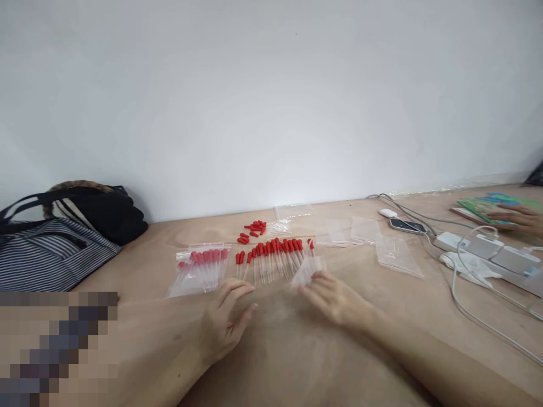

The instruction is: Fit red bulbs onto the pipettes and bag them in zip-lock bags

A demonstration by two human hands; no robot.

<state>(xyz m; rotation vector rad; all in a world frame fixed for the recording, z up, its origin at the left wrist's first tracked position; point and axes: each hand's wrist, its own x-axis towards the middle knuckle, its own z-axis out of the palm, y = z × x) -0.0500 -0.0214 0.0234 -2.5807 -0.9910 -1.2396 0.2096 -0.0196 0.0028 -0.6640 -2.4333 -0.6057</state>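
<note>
My right hand, slightly blurred, pinches a small clear plastic bag at the near side of a row of glass droppers with red rubber bulbs. My left hand hovers low over the table to the left, thumb and fingers apart, holding nothing. Just beyond it lies a clear zip bag with several red-bulbed droppers in or under it; which one I cannot tell. Behind the row sits a small heap of loose red rubber bulbs, beside some thin clear tubes.
Flat clear bags lie at the back right, another bag nearer. Further right are a phone-like device, a white power strip and trailing cables. Another person's hand rests by a green booklet. A striped bag stands left.
</note>
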